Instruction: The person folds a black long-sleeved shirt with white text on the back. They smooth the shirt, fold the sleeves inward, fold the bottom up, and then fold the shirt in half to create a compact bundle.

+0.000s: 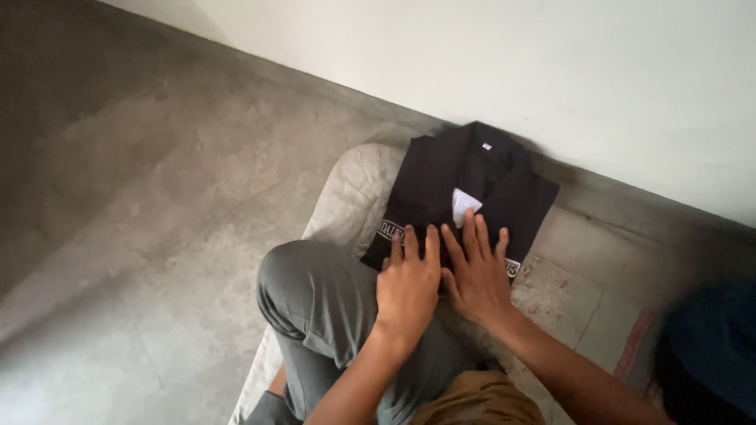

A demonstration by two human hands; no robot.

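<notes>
Nearest, I note my bent knee in grey trousers (315, 303), then my left hand (407, 285) and right hand (476, 277) side by side, fingers spread flat, gripping nothing, pressing the near edge of a folded black shirt (441, 185) on a pale mat (354, 197) by the wall (551, 71).

The shirt (461, 197) under my left hand (408, 285) and right hand (476, 275) is black, with a small white tag at the collar, a white patch on the chest and white lettering along its lower edge. My trousers (323, 303) are grey-green. The mat (358, 193) is pale grey, faded, with faint reddish lines on one side. The floor (142, 212) is mottled grey concrete, and the wall (551, 71) is plain white.
</notes>
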